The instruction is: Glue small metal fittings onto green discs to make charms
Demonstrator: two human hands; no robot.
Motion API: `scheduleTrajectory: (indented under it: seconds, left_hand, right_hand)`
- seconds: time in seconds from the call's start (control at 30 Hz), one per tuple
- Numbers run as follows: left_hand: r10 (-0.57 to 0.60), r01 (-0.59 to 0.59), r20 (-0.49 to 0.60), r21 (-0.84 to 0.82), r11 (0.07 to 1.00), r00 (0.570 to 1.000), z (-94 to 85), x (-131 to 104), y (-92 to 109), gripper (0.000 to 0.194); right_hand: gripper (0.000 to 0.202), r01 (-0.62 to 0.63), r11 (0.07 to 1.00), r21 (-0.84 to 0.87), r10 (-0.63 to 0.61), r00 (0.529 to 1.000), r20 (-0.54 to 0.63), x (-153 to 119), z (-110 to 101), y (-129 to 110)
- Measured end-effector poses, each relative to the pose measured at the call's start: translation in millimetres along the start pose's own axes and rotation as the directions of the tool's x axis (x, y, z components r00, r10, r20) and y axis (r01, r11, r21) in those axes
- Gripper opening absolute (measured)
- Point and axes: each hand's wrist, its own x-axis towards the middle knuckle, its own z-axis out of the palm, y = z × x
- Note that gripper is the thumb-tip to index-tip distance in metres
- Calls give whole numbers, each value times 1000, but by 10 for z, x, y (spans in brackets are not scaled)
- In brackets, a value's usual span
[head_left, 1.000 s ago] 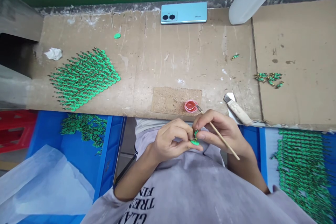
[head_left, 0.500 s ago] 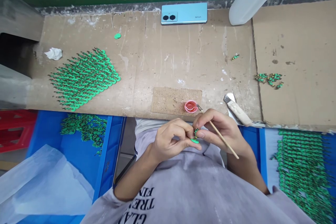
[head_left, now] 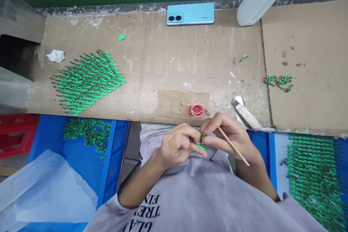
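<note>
Left hand [head_left: 176, 145] and right hand [head_left: 231, 134] pinch a green bit [head_left: 201, 147], right a brush [head_left: 228, 139] too. It looks unfinished; rows [head_left: 89, 81] may wait.

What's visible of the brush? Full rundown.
The brush is thin and straight, with a pale, wooden-looking handle and a darker, metallic-looking section near its head. Held in the right hand, it slants across the picture: handle end down-right, head up-left at the rim of the cup. Whether they touch can't be told; the bristles are too small to make out.
</note>
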Motion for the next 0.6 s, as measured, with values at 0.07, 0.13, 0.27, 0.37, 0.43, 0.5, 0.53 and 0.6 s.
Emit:
scheduleTrajectory:
  seconds: [0.07, 0.13, 0.27, 0.37, 0.43, 0.5, 0.53, 0.6]
  left_hand:
    - [12, -13, 30, 40, 999, 999, -11, 1, 16, 45]
    - [20, -23, 52, 68, 997, 998, -18, 1, 30, 45]
    - [34, -40, 68, 89, 995, 997, -15, 2, 38, 44]
    - [34, -38, 55, 65, 997, 998, -5, 3, 26, 48]
    - [24, -24, 28, 24, 999, 999, 4, 3, 15, 53]
    - [4, -4, 0, -16, 1000, 1000, 11, 4, 4, 54]
    - [-2, 2, -11, -25, 1000, 1000, 14, 7, -2, 52]
    - [3, -3, -22, -28, 1000, 1000, 18, 15, -11, 47]
  right_hand:
    - [17, -2, 1000, -15, 2, 1000, -7, -3, 2, 2]
    - [17, -2, 1000, -28, 1, 1000, -14, -4, 8, -1]
    - [15, 0, 1000, -12, 0, 1000, -4, 0, 24, -14]
    - [16, -4, 1000, -18, 4, 1000, -4, 7, 25, -21]
    - [16, 4, 1000, -22, -4, 1000, -1, 12, 21, -24]
    - [15, 14, 1000, -28, -14, 1000, 6, 16, 14, -27]
    - [15, 21, 999, -35, -20, 1000, 7, 17, 10, -29]
    - [14, 24, 997, -67, -24, 1000, 1, 15, 1, -34]
